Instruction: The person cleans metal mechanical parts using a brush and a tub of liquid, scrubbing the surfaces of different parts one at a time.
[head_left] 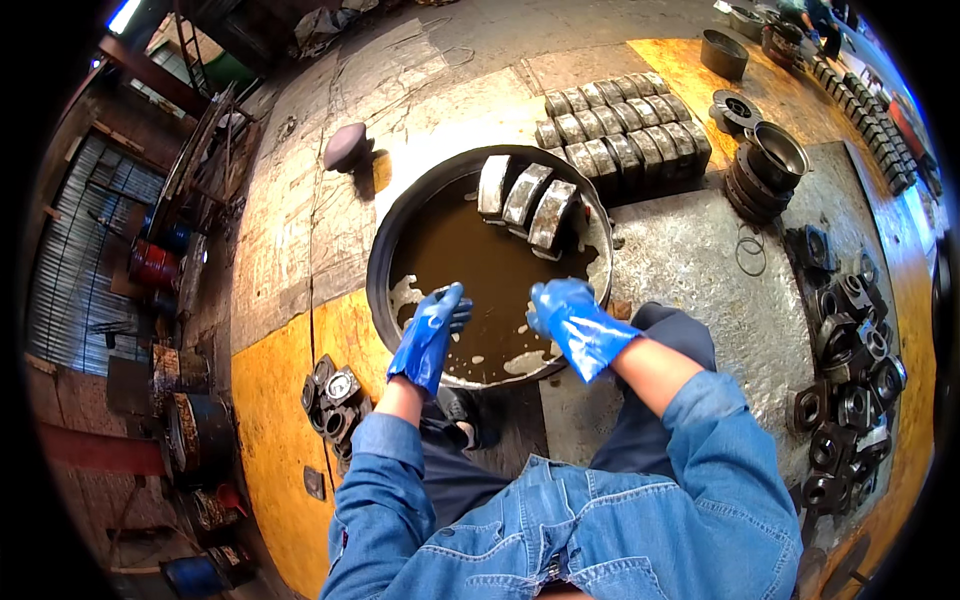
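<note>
A large round black tub (385, 230) of murky brown liquid stands in front of me. Several curved metal blocks (525, 195) lean together at its far right side, partly out of the liquid. Over the tub's near left part is my left hand (435, 325) in a blue rubber glove, fingers somewhat apart and nothing seen in them. My right hand (570, 315), gloved alike, hangs over the near right part. Its fingers are curled in, and whatever they may hold is hidden. Pale foam (525, 362) floats along the near rim.
Rows of similar metal blocks (640, 145) stand beyond the tub at right. Stacked round metal parts (760, 175) and a heap of dark castings (850, 380) lie farther right. At left are a stool (347, 147) and a small pile of metal parts (335, 400). Another person (825, 25) is far right.
</note>
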